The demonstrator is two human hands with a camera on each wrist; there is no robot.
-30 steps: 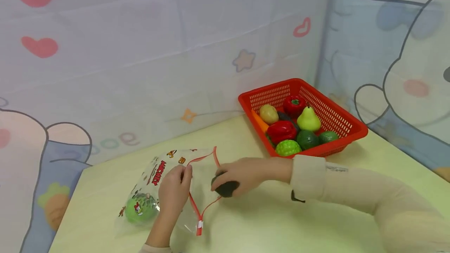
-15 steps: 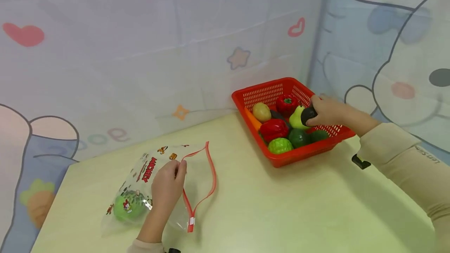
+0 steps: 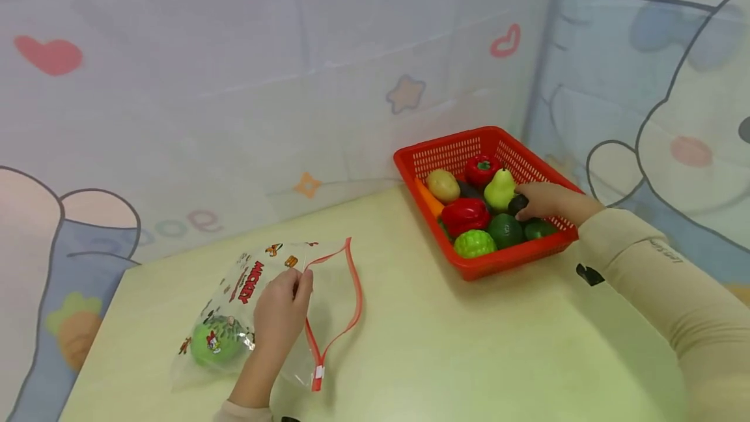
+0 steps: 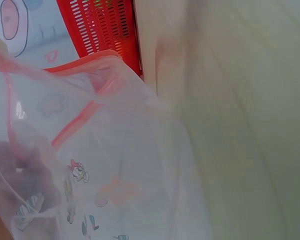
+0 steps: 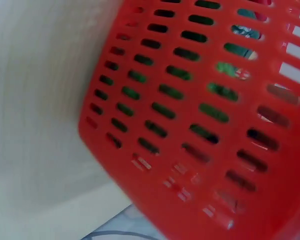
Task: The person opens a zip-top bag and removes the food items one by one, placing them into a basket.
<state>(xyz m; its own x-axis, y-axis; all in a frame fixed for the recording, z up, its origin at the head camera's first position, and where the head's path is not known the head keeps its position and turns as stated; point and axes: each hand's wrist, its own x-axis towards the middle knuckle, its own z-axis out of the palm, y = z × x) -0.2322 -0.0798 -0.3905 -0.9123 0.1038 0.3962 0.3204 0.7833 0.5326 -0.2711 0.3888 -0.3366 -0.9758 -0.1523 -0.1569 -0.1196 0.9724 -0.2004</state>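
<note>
In the head view my left hand [image 3: 277,312] pinches the red-edged mouth of a clear zip bag [image 3: 331,288] printed with MICKEY and cartoon figures. A round green thing [image 3: 215,342] lies inside the bag at its lower left. The bag's clear film [image 4: 145,150] fills much of the left wrist view. My right hand [image 3: 547,199] reaches into the red basket [image 3: 469,271], its fingers round a dark avocado [image 3: 517,204] next to a green pear [image 3: 500,191]. Only the basket's slotted wall [image 5: 165,105] shows in the right wrist view, so that hand is hidden there.
Also in the basket are red peppers [image 3: 465,215], a potato [image 3: 443,185], a carrot [image 3: 430,198], a bumpy green fruit [image 3: 474,243] and dark green avocado-like fruits [image 3: 506,231]. The pale yellow table [image 3: 410,344] meets a printed cloth wall [image 3: 234,116] behind.
My right hand has carried the avocado from the bag's mouth over to the basket and lowered it in beside the pear. The left hand keeps its grip on the bag.
</note>
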